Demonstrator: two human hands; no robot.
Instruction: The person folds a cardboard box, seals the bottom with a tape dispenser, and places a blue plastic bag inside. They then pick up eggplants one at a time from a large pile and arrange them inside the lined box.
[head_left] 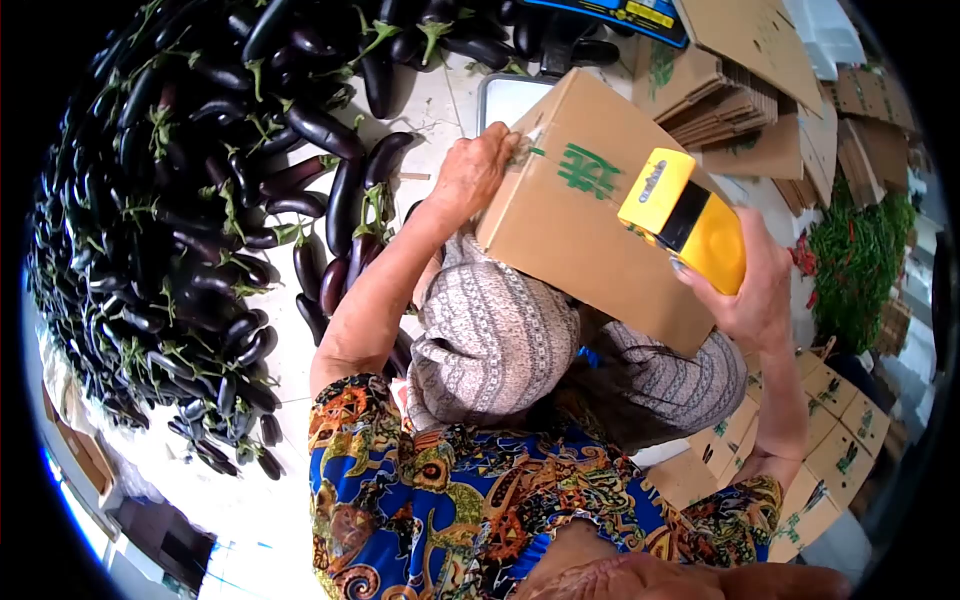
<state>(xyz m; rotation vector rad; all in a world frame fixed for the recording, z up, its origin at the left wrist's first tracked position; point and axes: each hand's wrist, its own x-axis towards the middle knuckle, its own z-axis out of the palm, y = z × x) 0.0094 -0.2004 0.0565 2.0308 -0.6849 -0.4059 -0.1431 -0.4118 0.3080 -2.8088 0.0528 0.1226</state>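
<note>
A brown cardboard box point(570, 215) with a green print rests tilted on my knees. My left hand point(470, 175) grips the box's far left corner, where a strip of tape shows. A yellow and black tape dispenser point(685, 215) is in my right hand point(755, 290), pressed against the box's right side. My patterned trousers show below the box and my blue flowered sleeves frame both arms.
A big heap of dark purple eggplants point(180, 200) covers the floor to the left and top. Stacks of flat cardboard point(740, 100) lie at the upper right, green chillies point(860, 260) at the right, and several folded boxes point(830, 440) at the lower right.
</note>
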